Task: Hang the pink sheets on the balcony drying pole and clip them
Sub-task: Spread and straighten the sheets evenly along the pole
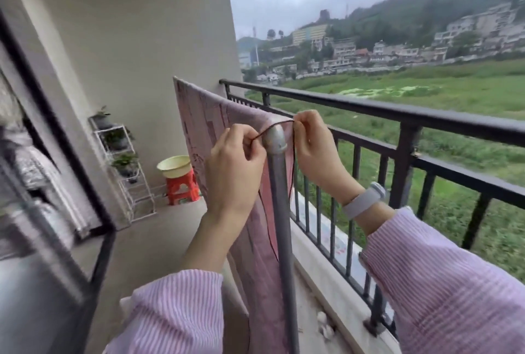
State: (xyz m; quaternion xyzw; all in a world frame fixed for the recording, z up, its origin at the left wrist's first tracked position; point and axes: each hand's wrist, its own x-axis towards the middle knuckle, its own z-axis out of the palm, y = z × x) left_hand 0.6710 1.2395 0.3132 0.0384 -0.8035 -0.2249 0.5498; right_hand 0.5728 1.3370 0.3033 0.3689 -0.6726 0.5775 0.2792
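Observation:
A pink sheet (204,115) hangs over the horizontal drying pole, which runs away from me toward the wall. The pole ends at a grey metal elbow joint (275,137) on an upright post (281,211). A thin dark string (279,123) runs over the elbow joint. My left hand (235,163) pinches one end of the string left of the joint. My right hand (311,143) pinches the other part just right of it, and the string's loose ends dangle down along the sheet. No clips are visible.
A black balcony railing (369,103) runs along the right. At the far wall stand a red stool (183,187) with a pale basin (174,165) on it and a white plant rack (125,166). A dark door frame (56,137) is on my left.

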